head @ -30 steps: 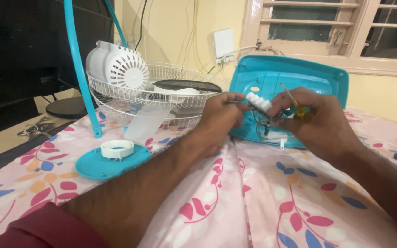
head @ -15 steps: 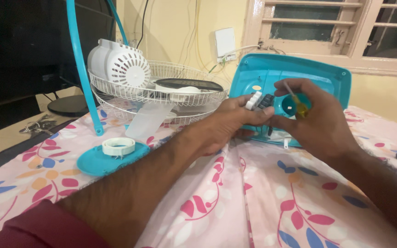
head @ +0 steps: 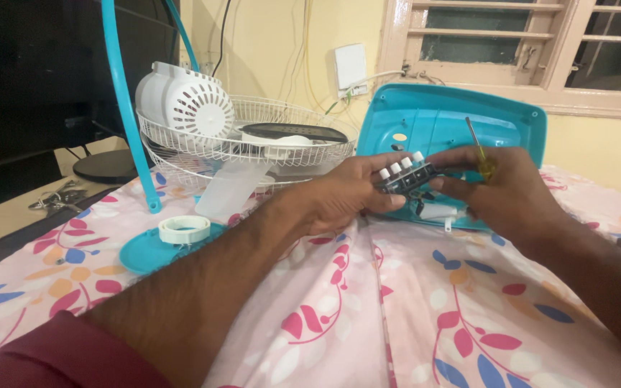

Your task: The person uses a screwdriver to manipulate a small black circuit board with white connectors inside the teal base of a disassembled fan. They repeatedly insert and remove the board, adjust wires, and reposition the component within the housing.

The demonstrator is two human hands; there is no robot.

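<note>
1. Between the fingers of both hands: push-button switch block (head: 405, 174), dark body with a row of white caps. Since half a second ago it has come away from the teal fan base (head: 512, 129) and now sits level, fully exposed, so it is free to be handled.
2. Orientation: long axis runs left-low to right-high; caps point up and away.
3. Left hand (head: 350, 194): fingers clamped on the block's near-left end.
4. Right hand (head: 501, 190): fingers closed on the right end, also pinning a yellow-handled screwdriver (head: 479, 154), shaft upward.
5. Beyond the fingers: fan base upright on the floral bed sheet (head: 425, 316).
6. Left of the fingers: wire fan guard (head: 253, 144), white motor housing (head: 181, 100), tape roll (head: 185, 228).
</note>
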